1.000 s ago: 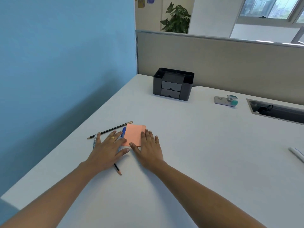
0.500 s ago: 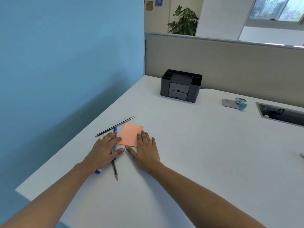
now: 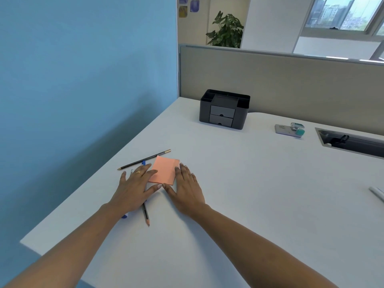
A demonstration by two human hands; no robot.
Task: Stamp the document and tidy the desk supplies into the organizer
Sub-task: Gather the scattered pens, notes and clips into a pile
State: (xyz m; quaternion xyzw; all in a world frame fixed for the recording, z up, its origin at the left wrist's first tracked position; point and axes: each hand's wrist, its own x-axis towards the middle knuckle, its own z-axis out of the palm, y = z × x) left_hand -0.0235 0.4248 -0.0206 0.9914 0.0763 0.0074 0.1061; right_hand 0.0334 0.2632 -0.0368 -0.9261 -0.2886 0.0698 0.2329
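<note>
An orange sticky-note pad (image 3: pixel 164 170) lies on the white desk (image 3: pixel 249 183). My left hand (image 3: pixel 134 189) rests flat at its left edge, fingers spread, lying over a blue pen (image 3: pixel 143 163) and a second pencil (image 3: pixel 145 215). My right hand (image 3: pixel 186 187) lies flat at the pad's right edge, fingers apart. A black pencil (image 3: pixel 144 159) lies just behind the left hand. The dark organizer (image 3: pixel 224 109) with two drawers stands at the back. A stamp (image 3: pixel 290 128) with a teal cap lies to its right.
A blue wall runs along the desk's left edge. A beige partition closes off the back. A cable slot (image 3: pixel 353 142) is sunk in the desk at the right. A white marker (image 3: pixel 377 193) lies at the far right edge.
The camera has shifted, so everything sits further right in view. Both hands stay flat beside the pad; the left hand now covers more of the pens.
</note>
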